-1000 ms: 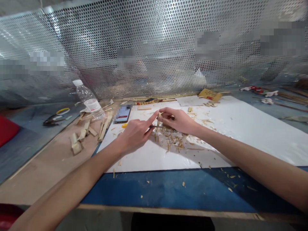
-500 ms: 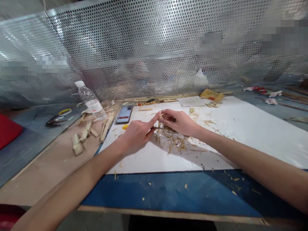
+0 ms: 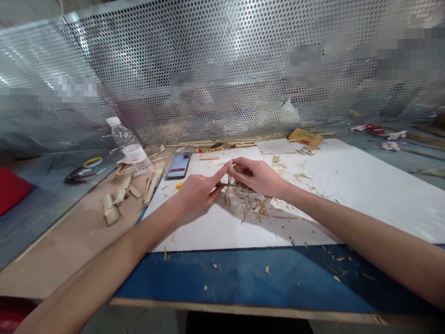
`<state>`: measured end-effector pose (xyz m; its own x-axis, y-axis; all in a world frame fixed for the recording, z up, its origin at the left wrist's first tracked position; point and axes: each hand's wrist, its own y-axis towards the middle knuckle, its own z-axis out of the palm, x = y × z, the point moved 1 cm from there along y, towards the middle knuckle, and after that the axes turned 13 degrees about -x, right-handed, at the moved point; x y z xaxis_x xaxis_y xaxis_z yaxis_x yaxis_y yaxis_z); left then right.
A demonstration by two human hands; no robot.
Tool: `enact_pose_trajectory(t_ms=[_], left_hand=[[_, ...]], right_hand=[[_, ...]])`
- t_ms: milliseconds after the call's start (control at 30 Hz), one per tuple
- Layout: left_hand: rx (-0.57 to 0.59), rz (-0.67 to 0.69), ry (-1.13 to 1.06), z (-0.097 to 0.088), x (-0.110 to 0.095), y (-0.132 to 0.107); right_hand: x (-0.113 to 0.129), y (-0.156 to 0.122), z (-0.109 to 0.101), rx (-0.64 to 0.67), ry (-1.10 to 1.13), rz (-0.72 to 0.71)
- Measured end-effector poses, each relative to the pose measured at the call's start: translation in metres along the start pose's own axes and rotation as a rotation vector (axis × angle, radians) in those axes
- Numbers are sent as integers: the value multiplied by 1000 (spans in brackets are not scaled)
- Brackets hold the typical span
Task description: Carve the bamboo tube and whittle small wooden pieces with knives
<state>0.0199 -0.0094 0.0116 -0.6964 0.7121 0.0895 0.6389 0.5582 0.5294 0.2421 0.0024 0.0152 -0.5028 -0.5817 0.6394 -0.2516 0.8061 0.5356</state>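
Perforated metal screening backs a white sheet (image 3: 347,185) on the bench. Above a heap of shavings (image 3: 252,204), the right hand (image 3: 260,176) pinches a small wooden stick (image 3: 230,170) upright. The left hand (image 3: 196,195) grips a thin dark tool (image 3: 222,184) against the stick, its forefinger stretched out to the top.

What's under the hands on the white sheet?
Loose wood shavings heaped on the white sheet, below the right hand pinching a small wooden stick and the left hand holding a thin dark tool. Anything beneath the right palm is covered.
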Motion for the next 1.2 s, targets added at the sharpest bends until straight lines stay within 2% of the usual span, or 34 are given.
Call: enact_pose_trajectory(t_ms=[200,333,400,467,600,700,800,900,967,1067,1200], left_hand=[[-16,-8,-25,5,4,-1],[-41,-8,-79,5,4,-2],[-46,-19,-97,3,3,-2],[-49,-23,-106,3,3,-2],[-49,-12,-105,4,3,-1],[-44,2,-83,5,2,0],[-45,12,-58,6,2,1],[-44,20,-43,6,5,0],[-42,29,-36,7,9,-1],[-42,35,-18,9,15,-2],[-41,26,0,11,17,-3]], right_hand=[[3,-1,0,7,9,7],[6,3,-5,-76,-34,-87],[7,3,-13,-115,-148,-114],[5,-3,-23,-123,-320,-76],[-8,-29,-37,-49,-631,-34],[-20,-50,-41,-17,-731,-7],[-24,-57,-45,51,-783,38],[-20,-51,-60,84,-769,29],[-15,-47,-72,107,-657,-23],[-7,-45,-86,51,-491,-55],[-2,-49,-83,107,-471,-64]])
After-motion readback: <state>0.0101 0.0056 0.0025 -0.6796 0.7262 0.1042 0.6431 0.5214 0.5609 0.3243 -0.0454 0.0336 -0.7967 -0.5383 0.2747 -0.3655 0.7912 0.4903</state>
